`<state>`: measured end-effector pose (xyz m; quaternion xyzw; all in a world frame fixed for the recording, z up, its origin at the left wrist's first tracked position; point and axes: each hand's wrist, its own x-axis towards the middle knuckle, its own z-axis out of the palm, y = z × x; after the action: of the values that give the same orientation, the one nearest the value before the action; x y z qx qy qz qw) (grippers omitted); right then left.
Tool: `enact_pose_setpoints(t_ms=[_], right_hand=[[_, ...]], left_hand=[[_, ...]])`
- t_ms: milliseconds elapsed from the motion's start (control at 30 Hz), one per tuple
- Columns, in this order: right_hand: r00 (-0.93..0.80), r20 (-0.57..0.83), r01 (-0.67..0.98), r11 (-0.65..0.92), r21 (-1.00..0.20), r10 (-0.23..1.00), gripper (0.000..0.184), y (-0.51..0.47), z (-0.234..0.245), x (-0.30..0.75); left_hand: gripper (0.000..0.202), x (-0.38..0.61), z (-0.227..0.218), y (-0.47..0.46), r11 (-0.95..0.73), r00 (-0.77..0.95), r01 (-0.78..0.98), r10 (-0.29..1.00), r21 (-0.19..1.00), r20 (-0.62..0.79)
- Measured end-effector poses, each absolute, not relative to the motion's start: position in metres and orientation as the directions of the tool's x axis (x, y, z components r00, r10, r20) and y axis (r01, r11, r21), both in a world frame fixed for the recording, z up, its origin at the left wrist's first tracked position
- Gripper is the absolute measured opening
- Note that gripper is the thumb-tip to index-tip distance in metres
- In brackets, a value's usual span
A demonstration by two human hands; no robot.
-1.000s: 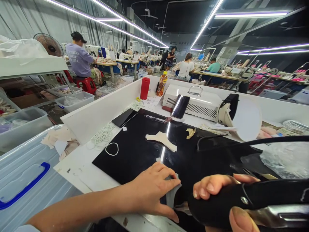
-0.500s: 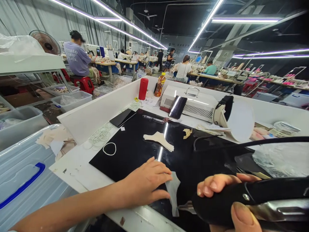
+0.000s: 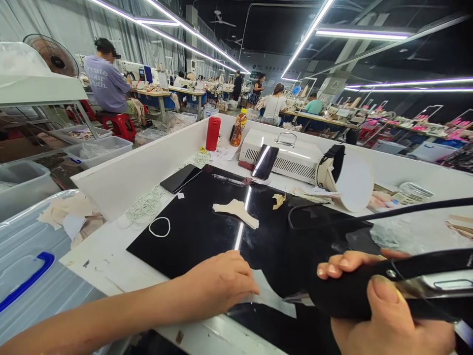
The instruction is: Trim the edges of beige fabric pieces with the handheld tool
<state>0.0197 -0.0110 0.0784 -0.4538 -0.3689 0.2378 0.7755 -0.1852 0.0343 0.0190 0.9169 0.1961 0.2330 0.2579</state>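
Observation:
My left hand (image 3: 221, 283) lies low over the black board (image 3: 192, 241), its fingers closed on one end of a pale grey fabric piece (image 3: 271, 291). In my right hand (image 3: 391, 308) is a bulky black tool (image 3: 351, 291) with a metal lever along its side. The tool's pointed metal tip (image 3: 297, 298) meets the edge of the fabric piece; whether it passes under or over is hard to make out. Further up the board rests a cream fabric piece (image 3: 236, 212) of curved shape, and a small tan scrap (image 3: 279, 200) lies to its right.
A dark cable (image 3: 399, 209) crosses above the board's right side. Behind stand a white vented box (image 3: 284, 153), a phone (image 3: 265, 161), a red bottle (image 3: 213, 134) and a drink bottle (image 3: 238, 128). White rubber bands (image 3: 146, 209) lie left. A low white wall (image 3: 148, 167) borders the table.
The fabric piece has turned, its lower end swinging right. My left hand has curled its fingers onto it. My right hand with the tool has moved slightly right. The view has shifted a little.

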Motion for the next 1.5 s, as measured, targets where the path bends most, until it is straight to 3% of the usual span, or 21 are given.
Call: enact_pose_setpoints(t_ms=[200, 567, 933, 1200, 1500], right_hand=[[0.545, 0.420, -0.108, 0.558, -0.823, 0.726, 0.036, -0.006, 0.073, -0.006], [0.431, 0.451, -0.076, 0.529, -0.845, 0.782, 0.034, -0.017, 0.061, -0.003], [0.464, 0.440, -0.048, 0.517, -0.854, 0.769, 0.031, -0.016, 0.059, -0.001], [0.548, 0.420, -0.061, 0.535, -0.842, 0.723, 0.037, -0.011, 0.066, 0.005], [0.505, 0.437, -0.105, 0.556, -0.825, 0.744, 0.035, -0.013, 0.070, -0.009]], left_hand=[[0.015, -0.179, 0.024, 0.052, -0.798, 0.854, 0.221, 0.436, 0.560, 0.284], [0.026, -0.180, 0.024, 0.049, -0.780, 0.863, 0.244, 0.445, 0.575, 0.238], [0.026, -0.186, 0.023, 0.052, -0.807, 0.872, 0.198, 0.404, 0.557, 0.276], [0.030, -0.191, 0.023, 0.054, -0.789, 0.922, 0.139, 0.323, 0.598, 0.213], [0.028, -0.190, 0.019, 0.058, -0.776, 0.928, 0.106, 0.301, 0.622, 0.218]])
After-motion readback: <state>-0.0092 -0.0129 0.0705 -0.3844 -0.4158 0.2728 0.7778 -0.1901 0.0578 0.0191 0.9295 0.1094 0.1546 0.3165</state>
